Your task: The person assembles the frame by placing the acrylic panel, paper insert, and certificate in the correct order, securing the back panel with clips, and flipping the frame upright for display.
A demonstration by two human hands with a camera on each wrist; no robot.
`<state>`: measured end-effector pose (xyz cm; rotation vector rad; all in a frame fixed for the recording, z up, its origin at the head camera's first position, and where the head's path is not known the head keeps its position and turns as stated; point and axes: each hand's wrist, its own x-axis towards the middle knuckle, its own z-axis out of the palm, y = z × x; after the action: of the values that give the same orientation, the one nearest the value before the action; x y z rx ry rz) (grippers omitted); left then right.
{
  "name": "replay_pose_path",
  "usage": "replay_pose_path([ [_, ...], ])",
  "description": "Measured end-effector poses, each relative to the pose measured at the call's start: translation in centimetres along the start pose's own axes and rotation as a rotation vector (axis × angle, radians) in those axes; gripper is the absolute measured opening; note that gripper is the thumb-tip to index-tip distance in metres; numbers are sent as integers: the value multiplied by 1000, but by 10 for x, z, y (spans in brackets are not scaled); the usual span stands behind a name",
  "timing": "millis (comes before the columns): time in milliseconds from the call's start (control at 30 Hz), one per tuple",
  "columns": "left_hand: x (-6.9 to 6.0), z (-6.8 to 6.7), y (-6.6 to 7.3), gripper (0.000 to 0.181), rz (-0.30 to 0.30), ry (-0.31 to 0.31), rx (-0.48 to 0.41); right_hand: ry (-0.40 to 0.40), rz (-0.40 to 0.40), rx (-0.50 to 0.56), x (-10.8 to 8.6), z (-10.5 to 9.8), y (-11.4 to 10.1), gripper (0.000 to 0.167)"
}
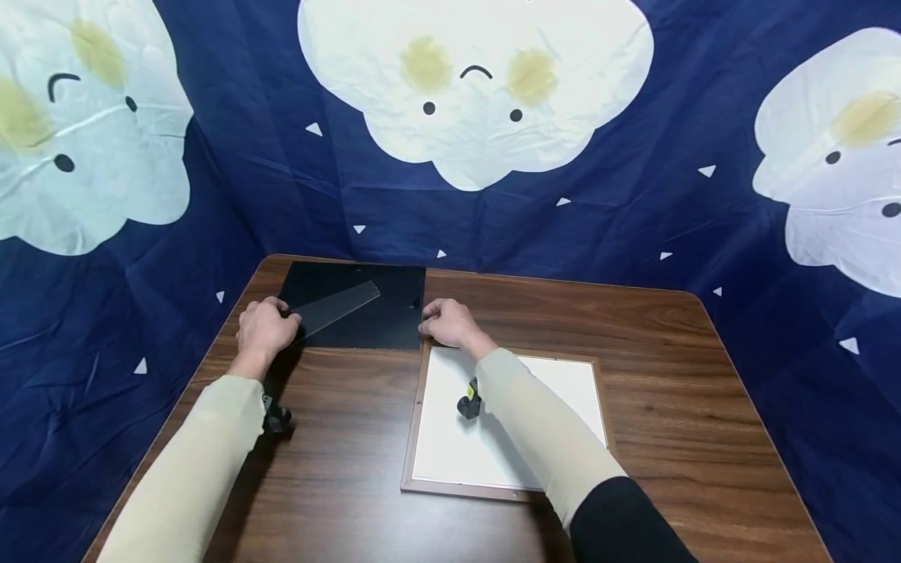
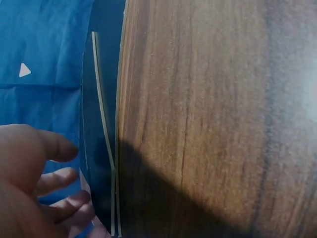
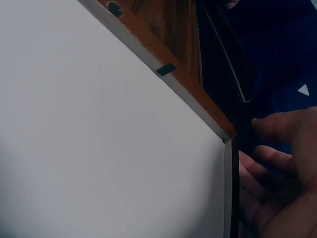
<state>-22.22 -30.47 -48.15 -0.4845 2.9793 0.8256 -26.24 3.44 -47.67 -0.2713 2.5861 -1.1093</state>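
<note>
A black backing board (image 1: 352, 332) with a dark, tapered flap (image 1: 341, 305), like the stand leg of a photo frame, lies at the far left of the table. My left hand (image 1: 267, 324) rests at the board's left end, beside the flap's wide end. In the left wrist view, its thumb is apart from the fingers (image 2: 69, 208), which are near the board's edge. My right hand (image 1: 452, 322) is at the board's right edge, fingers bent and thumb apart. A wooden frame (image 1: 417, 414) around a white panel (image 1: 450, 446) lies below that hand; its corner hides part of the fingers in the right wrist view.
The wood-grain table (image 1: 338, 438) extends in front of the board and to the right of the frame. Dark blue cloth (image 1: 493, 227) with white clouds hangs behind and at both sides. Each wrist carries a small black camera (image 1: 469, 400).
</note>
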Motion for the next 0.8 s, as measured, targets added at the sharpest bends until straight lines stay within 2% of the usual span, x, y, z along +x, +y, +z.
replay_pose_path([
  [133, 2, -2, 1, 57, -55, -33, 16, -25, 4, 21, 0, 0, -5, 42],
  [300, 4, -2, 0, 71, -84, -76, 58, -40, -1, 14, 0, 2, -8, 45],
  [467, 6, -2, -2, 72, -109, -113, 100, -40, -15, 18, 0, 5, -12, 50],
  [700, 11, -10, -5, 68, -109, -109, 36, -60, 13, 106, -1, 6, -13, 55],
  [800, 14, -15, -9, 69, -142, -110, -27, -85, 45, 168, -2, 5, -13, 55],
])
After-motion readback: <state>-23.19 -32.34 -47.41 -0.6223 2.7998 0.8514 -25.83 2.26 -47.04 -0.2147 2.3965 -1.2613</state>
